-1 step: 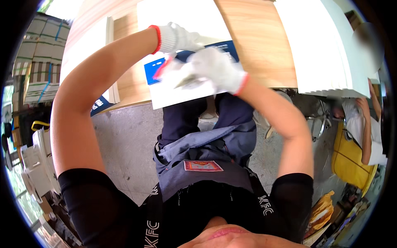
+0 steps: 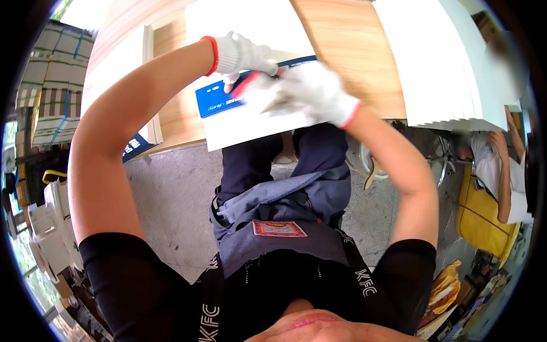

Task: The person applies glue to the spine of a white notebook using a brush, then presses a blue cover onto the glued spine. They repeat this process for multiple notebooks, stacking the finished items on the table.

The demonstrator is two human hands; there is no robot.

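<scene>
White knit gloves (image 2: 238,56) cover both hands: the right hand (image 2: 321,90) is closed over a bunched cloth (image 2: 265,98), while the left hand (image 2: 246,54) has its fingers bent over the blue band (image 2: 212,100) of a printed sheet (image 2: 245,130), and whether it pinches anything I cannot tell. That sheet lies on the desk (image 2: 356,48) beneath both hands. To rub it well, I would keep the left hand planted as an anchor, press evenly with the cloth, and ease off toward the near edge so the paper neither creases nor slides. Blur hides the right fingers and the cloth's folds, so what it might wrap is unclear; the hands cover the band's middle, and the white sheet (image 2: 242,23) beyond them is cut off at the top, so whether the two are joined stays hard to say
</scene>
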